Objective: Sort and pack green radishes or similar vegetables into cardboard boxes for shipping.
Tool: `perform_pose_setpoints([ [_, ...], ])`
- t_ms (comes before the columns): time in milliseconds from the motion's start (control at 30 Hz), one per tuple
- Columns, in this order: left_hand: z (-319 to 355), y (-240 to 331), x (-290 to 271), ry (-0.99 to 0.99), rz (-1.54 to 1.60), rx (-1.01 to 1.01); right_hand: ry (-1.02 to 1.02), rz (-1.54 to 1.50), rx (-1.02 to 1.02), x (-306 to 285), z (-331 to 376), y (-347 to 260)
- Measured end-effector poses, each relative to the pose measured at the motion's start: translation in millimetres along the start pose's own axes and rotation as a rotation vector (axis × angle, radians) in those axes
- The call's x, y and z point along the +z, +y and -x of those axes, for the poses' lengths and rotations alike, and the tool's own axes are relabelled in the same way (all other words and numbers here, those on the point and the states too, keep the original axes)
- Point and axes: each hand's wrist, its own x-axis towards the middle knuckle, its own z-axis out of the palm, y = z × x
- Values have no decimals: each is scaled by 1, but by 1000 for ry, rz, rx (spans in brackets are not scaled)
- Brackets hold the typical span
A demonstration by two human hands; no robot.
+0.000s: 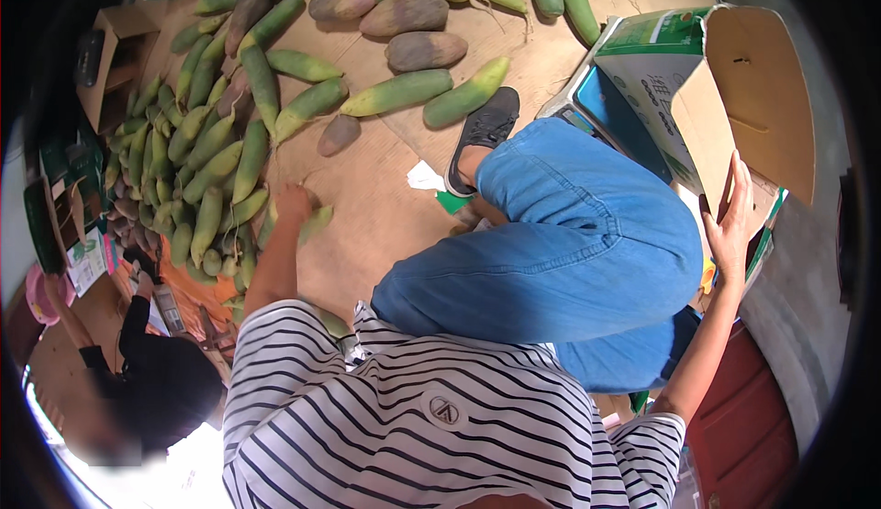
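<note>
My left hand (294, 204) reaches down to the brown cardboard sheet beside a large pile of green radishes (213, 165). Its fingers look curled, and what they hold, if anything, is hidden. A green radish (317, 223) lies right by that wrist. On the other side, my right hand (730, 224) rests against a white and green cardboard box (659, 96). Those fingers are stretched out along the box, with the thumb apart. The box stands tilted with its brown flaps open, and the inside is only partly visible.
Loose green radishes (399, 92) and purplish-brown roots (405, 14) lie across the cardboard sheet (353, 188). A torn white paper scrap (424, 177) is near my shoe (486, 133). At the lower left, another person in black (170, 371) is close to the pile. A red panel (741, 417) is at lower right.
</note>
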Motion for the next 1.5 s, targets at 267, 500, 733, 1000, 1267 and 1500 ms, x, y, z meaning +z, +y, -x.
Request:
perform_pose_setpoints([
  [267,44,30,-48,670,397,-16,-38,-5,6,-8,-5,-2],
  [500,99,88,-190,1147,1096,324,-36,-59,9,-7,-2,2],
  [733,241,207,-366,1412,1288,1127,-21,-5,-12,-8,4,4],
  [1000,299,318,-461,802,1764,1774,-76,-32,24,-9,1,-2],
  [1267,132,248,-324,780,1283,974,-16,-28,-35,-7,2,1],
  [1500,21,144,-180,666,682,466,-49,-45,26,-9,0,-3],
])
